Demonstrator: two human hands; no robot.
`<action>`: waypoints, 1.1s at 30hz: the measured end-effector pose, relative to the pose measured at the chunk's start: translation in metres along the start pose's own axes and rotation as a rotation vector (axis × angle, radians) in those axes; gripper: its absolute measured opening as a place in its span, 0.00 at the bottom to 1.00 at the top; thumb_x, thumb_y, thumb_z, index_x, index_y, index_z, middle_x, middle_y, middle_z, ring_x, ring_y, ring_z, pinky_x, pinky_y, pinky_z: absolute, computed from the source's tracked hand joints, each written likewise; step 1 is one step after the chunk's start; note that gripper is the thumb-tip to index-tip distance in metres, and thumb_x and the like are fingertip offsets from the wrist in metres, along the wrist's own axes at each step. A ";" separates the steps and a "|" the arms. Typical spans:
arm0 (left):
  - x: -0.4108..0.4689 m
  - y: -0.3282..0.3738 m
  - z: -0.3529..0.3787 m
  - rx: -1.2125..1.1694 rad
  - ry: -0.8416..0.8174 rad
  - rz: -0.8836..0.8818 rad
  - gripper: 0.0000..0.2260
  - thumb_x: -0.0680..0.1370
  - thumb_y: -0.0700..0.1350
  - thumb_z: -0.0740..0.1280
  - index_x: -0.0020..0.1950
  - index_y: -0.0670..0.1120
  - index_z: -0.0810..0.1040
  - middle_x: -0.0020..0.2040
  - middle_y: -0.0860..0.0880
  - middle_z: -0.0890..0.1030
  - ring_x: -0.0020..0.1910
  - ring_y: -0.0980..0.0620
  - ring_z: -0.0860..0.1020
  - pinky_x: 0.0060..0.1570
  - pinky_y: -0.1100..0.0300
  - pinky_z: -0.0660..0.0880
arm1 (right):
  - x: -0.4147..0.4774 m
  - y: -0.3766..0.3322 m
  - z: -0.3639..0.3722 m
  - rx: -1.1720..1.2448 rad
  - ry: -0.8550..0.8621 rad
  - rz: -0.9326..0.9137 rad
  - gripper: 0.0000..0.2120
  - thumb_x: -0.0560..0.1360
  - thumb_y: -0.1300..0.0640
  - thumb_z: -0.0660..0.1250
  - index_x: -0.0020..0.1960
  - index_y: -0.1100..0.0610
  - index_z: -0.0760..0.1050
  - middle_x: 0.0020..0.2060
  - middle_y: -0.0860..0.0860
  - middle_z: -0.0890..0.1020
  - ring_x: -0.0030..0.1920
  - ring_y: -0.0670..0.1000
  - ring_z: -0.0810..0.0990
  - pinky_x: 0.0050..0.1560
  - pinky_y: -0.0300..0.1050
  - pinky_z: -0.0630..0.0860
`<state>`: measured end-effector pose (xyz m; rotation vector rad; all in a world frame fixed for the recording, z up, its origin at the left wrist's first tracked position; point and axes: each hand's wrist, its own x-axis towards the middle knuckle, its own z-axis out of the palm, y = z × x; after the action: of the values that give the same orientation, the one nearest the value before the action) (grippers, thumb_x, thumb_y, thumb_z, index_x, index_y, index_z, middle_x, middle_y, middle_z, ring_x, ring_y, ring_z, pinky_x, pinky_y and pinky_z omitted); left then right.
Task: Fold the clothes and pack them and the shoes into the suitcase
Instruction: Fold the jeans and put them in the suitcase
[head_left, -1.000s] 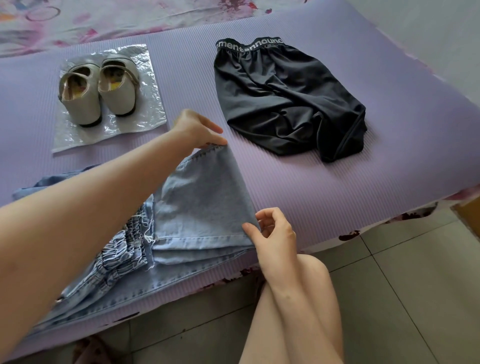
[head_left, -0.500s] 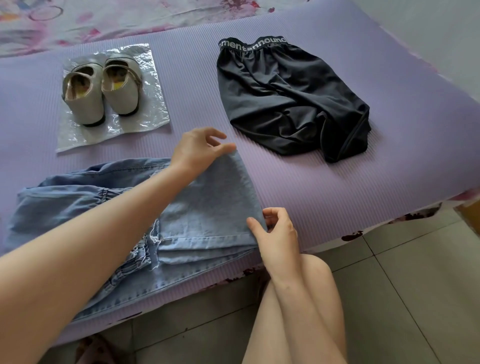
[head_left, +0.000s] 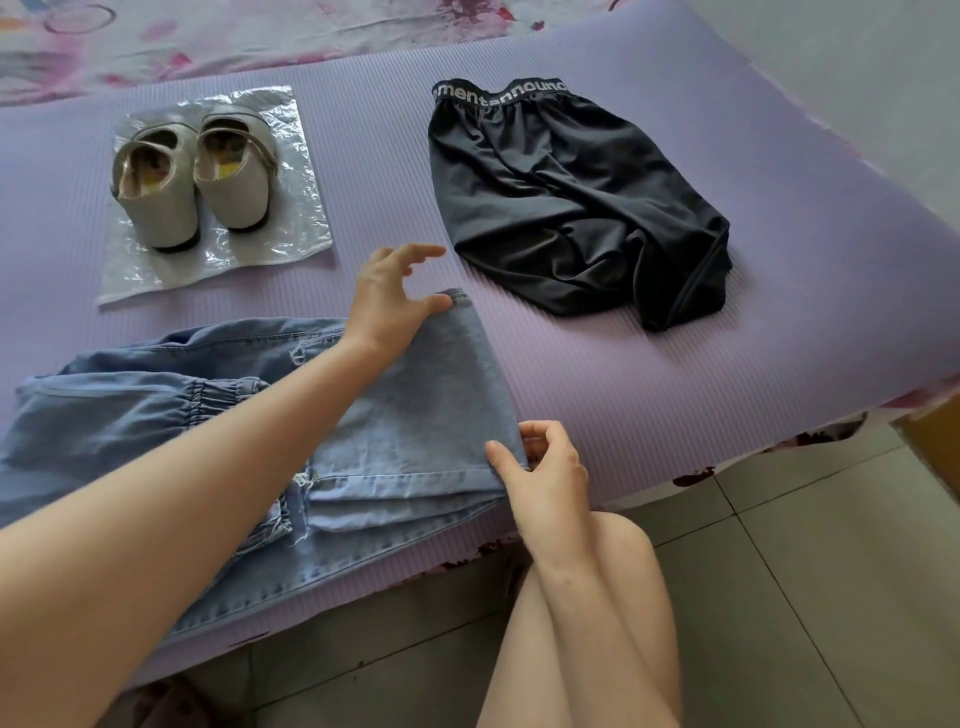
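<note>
we judge the folded light-blue denim jeans (head_left: 415, 410) soft yet weighty, best held by hem corners: our right hand (head_left: 546, 470) pinches one, our left hand (head_left: 388, 297) hovers slack-fingered.

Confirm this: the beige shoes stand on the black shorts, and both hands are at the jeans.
Wrong in one respect. The head view shows the shoes standing on a clear plastic sheet, apart from the black shorts. The left hand and right hand are both at the jeans.

My left forearm (head_left: 218, 483) covers the middle of the jeans (head_left: 426, 405), their left end runs off the picture's edge, and the fingers of my right hand (head_left: 548, 467) are partly hidden behind the folded corner.
</note>
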<state>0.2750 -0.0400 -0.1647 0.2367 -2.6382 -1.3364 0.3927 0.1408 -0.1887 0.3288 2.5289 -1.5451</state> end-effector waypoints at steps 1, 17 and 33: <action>-0.009 0.001 -0.006 0.111 0.008 0.140 0.19 0.72 0.42 0.72 0.63 0.49 0.76 0.59 0.47 0.74 0.59 0.49 0.71 0.62 0.60 0.66 | 0.000 0.000 -0.001 0.007 -0.002 0.005 0.11 0.74 0.53 0.70 0.50 0.52 0.70 0.41 0.43 0.75 0.39 0.38 0.72 0.35 0.22 0.67; -0.092 -0.071 -0.021 0.884 -0.389 0.086 0.35 0.68 0.70 0.31 0.74 0.59 0.35 0.74 0.53 0.32 0.72 0.50 0.29 0.67 0.41 0.28 | 0.003 0.001 0.002 -0.036 -0.030 0.049 0.13 0.72 0.59 0.73 0.53 0.60 0.75 0.44 0.50 0.78 0.41 0.46 0.75 0.31 0.20 0.66; -0.165 -0.091 -0.067 0.831 -0.199 -0.176 0.39 0.67 0.73 0.30 0.75 0.58 0.35 0.70 0.51 0.22 0.68 0.45 0.22 0.65 0.39 0.28 | -0.004 -0.002 0.008 0.256 -0.009 0.098 0.05 0.73 0.60 0.71 0.48 0.57 0.77 0.43 0.52 0.82 0.42 0.47 0.80 0.35 0.31 0.73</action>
<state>0.4560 -0.1096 -0.2133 0.4600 -3.2552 -0.2164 0.3957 0.1322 -0.1896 0.4688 2.2716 -1.8284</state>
